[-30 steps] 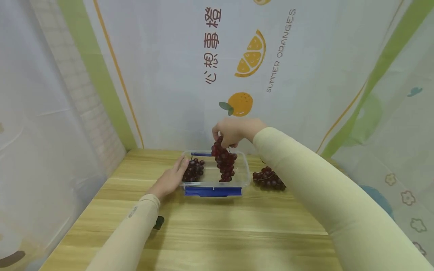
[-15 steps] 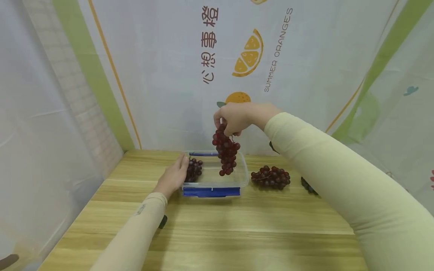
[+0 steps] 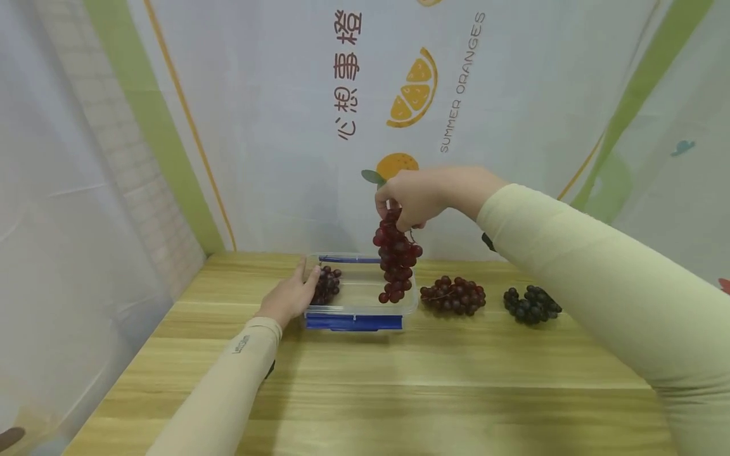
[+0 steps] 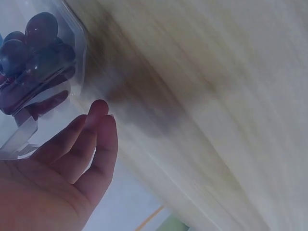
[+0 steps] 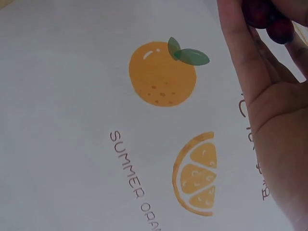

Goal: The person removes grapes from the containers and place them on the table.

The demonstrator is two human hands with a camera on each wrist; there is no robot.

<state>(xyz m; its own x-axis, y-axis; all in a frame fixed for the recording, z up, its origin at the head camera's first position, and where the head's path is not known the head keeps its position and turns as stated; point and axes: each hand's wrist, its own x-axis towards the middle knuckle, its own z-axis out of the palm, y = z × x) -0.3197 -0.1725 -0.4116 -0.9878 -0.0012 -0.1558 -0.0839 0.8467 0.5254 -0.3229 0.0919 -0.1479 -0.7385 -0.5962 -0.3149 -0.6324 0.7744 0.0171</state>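
My right hand [image 3: 415,197] pinches the top of a bunch of red grapes [image 3: 398,256], which hangs above the right part of a clear plastic food container [image 3: 353,310] with blue clips. In the right wrist view, a few grapes [image 5: 262,13] show between thumb and fingers. At the container's left side, my left hand [image 3: 289,294] rests with its thumb over the rim. Its fingers [image 4: 101,149] are extended and gently bent outside the clear wall in the left wrist view. Another bunch of dark grapes [image 3: 327,284] lies inside at the left end, partly hidden by the hand.
Right of the container, a second loose bunch of red grapes [image 3: 453,296] lies on the wooden table [image 3: 365,399]. Farther right is a bunch of black grapes [image 3: 530,305], its edge close to the right sleeve in view. A printed white curtain [image 3: 274,126] hangs behind the table.
My right hand rose with its grapes, then shifted right, so the hanging bunch moved toward the container's right end. The black grapes came out from behind the right sleeve. The left hand stayed.
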